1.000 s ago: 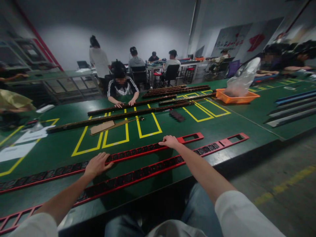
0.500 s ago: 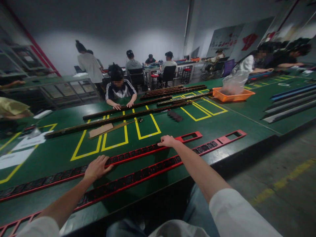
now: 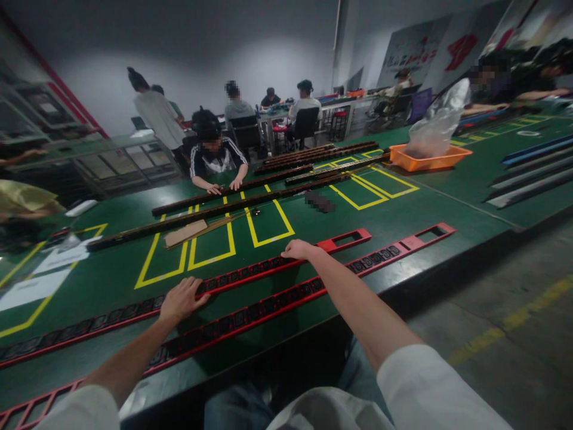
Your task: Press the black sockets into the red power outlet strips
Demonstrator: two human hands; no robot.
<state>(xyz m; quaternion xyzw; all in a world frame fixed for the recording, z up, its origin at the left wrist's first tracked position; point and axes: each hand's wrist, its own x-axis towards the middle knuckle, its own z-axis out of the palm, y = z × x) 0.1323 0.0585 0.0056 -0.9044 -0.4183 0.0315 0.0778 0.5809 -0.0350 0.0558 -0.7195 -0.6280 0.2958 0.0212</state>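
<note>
Two long red strips with rows of black sockets lie side by side on the green table. My left hand (image 3: 181, 300) rests palm down on the farther red strip (image 3: 250, 272), fingers spread over its sockets. My right hand (image 3: 299, 249) lies on the same strip further right, fingers curled over its far edge. Both forearms reach across the nearer red strip (image 3: 277, 302), which runs along the table's front edge.
Yellow taped rectangles (image 3: 210, 239) mark the table. Long dark strips (image 3: 233, 206) and a cardboard piece (image 3: 184, 233) lie beyond, where a seated person (image 3: 215, 158) has both hands on one. An orange tray (image 3: 430, 157) with a plastic bag stands far right. Papers (image 3: 36, 280) lie at left.
Both hands stay on the farther red strip in about the same places; only the camera view has shifted slightly.
</note>
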